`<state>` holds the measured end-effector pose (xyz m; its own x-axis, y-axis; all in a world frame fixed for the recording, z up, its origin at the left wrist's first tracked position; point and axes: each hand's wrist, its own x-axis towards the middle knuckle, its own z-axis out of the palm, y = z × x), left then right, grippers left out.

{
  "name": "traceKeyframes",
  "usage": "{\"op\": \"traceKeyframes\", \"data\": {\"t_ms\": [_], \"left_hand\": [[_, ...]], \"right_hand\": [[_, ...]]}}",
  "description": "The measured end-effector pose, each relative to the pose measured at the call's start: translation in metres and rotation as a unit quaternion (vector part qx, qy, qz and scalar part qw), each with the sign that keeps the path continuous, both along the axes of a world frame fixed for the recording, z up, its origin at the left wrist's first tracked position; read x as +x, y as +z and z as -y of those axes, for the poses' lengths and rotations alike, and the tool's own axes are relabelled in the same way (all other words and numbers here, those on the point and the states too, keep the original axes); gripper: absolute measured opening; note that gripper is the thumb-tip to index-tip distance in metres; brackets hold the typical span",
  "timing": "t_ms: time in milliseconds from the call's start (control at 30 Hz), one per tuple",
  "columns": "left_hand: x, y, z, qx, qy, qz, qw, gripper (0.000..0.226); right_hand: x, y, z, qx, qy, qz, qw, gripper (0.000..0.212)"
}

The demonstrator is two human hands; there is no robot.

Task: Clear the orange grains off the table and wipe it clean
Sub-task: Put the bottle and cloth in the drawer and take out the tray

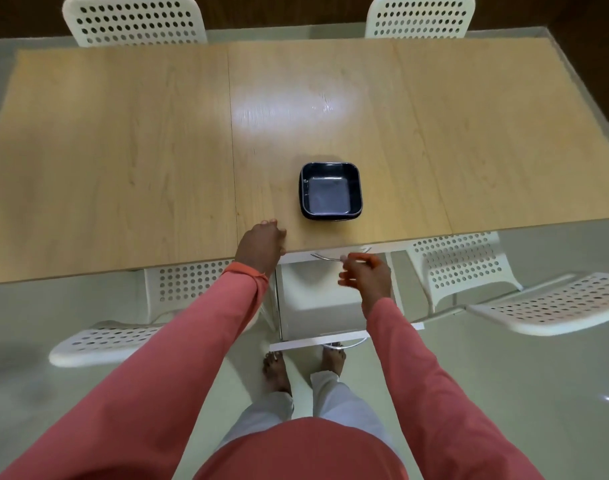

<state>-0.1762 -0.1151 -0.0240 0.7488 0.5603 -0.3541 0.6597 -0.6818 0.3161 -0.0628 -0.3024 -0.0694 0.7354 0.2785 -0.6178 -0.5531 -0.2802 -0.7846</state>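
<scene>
The table (140,150) fills most of your view — a long, light wooden top in three panels, with glare on the middle one. No orange grains show on it from here. Four white perforated chairs (545,306) stand around it, two at the far side and two at the near edge. Below the near edge, a white drawer (316,303) stands pulled out in front of you. A dark square dish (330,190) sits on the middle panel, near the front edge. Your left hand (261,244) rests on the table edge, fingers curled, holding nothing. Your right hand (365,275) hangs over the drawer — it appears to pinch something small and orange, too blurred to identify.
</scene>
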Motion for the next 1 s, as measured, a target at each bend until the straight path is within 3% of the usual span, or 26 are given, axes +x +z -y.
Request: {"op": "traceKeyframes", "data": {"t_ms": [67, 133, 267, 333, 400, 667, 833, 900, 1000], "left_hand": [[0.0, -0.001, -0.001, 0.002, 0.001, 0.005, 1.0, 0.036], [-0.001, -0.003, -0.001, 0.001, 0.003, 0.008, 1.0, 0.036], [0.001, -0.004, -0.001, 0.014, 0.004, 0.006, 1.0, 0.035], [0.001, -0.004, -0.001, 0.018, 0.004, 0.004, 1.0, 0.037], [0.001, -0.005, -0.001, 0.02, 0.005, 0.002, 1.0, 0.039], [0.002, -0.001, -0.001, 0.009, 0.008, -0.003, 1.0, 0.04], [0.002, -0.001, -0.002, 0.009, 0.009, -0.003, 1.0, 0.041], [0.002, -0.001, -0.002, 0.013, 0.006, -0.004, 1.0, 0.04], [0.002, -0.002, -0.002, 0.017, 0.006, -0.008, 1.0, 0.041]], "right_hand": [[-0.012, -0.025, 0.016, -0.096, 0.106, 0.004, 0.99, 0.019], [-0.024, -0.051, 0.029, -0.194, 0.242, 0.016, 0.951, 0.02], [-0.038, -0.085, 0.042, -0.344, 0.488, 0.06, 0.8, 0.022], [-0.042, -0.09, 0.042, -0.376, 0.539, 0.08, 0.749, 0.022], [-0.042, -0.093, 0.041, -0.382, 0.552, 0.098, 0.735, 0.025], [-0.041, -0.096, 0.024, -0.395, 0.44, 0.142, 0.794, 0.028], [-0.03, -0.091, -0.015, -0.345, 0.197, 0.073, 0.915, 0.024], [-0.018, -0.094, -0.027, -0.3, 0.119, 0.016, 0.946, 0.023], [0.0, -0.102, -0.033, -0.264, 0.182, -0.009, 0.947, 0.027]]}}
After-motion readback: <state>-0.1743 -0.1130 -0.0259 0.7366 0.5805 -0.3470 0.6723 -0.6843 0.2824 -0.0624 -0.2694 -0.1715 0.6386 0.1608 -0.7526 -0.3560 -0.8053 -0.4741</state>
